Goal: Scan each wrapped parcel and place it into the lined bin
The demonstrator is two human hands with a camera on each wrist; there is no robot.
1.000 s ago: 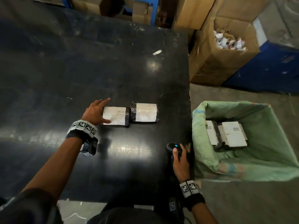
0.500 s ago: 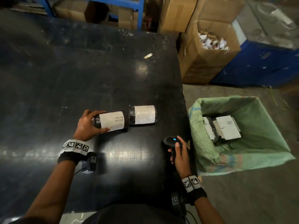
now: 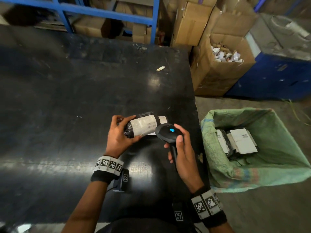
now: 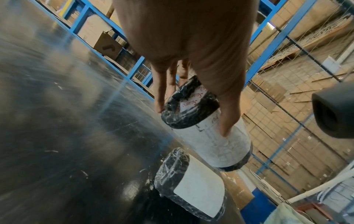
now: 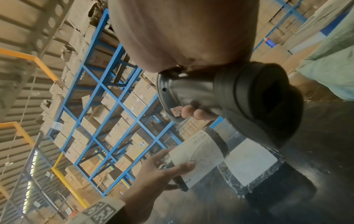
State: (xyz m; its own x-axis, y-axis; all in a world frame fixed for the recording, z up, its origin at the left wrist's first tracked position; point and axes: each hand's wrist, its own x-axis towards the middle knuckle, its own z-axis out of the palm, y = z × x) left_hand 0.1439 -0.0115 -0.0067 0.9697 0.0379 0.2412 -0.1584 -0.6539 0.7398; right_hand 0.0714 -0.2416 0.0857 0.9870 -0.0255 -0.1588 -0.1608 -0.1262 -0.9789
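My left hand (image 3: 125, 132) grips a black-wrapped parcel (image 3: 143, 126) with a white label, lifted a little above the black table (image 3: 75, 101). My right hand (image 3: 178, 142) holds a black handheld scanner (image 3: 167, 132) by its grip, its blue light lit and its head close to the parcel's label. A second wrapped parcel (image 4: 199, 192) lies on the table just behind the held one (image 4: 212, 141), mostly hidden in the head view. The bin with the green liner (image 3: 252, 175) stands on the floor to the right, with wrapped parcels (image 3: 239, 142) inside.
An open cardboard box (image 3: 223, 68) of paper scraps and a blue cabinet (image 3: 276, 76) stand beyond the bin. Blue shelving (image 3: 107, 12) with cartons lines the table's far side. A small scrap (image 3: 160, 68) lies on the table's far right.
My left hand has picked the left parcel off the table and carried it rightward. My right hand has lifted the scanner from the table's edge up to the parcel.
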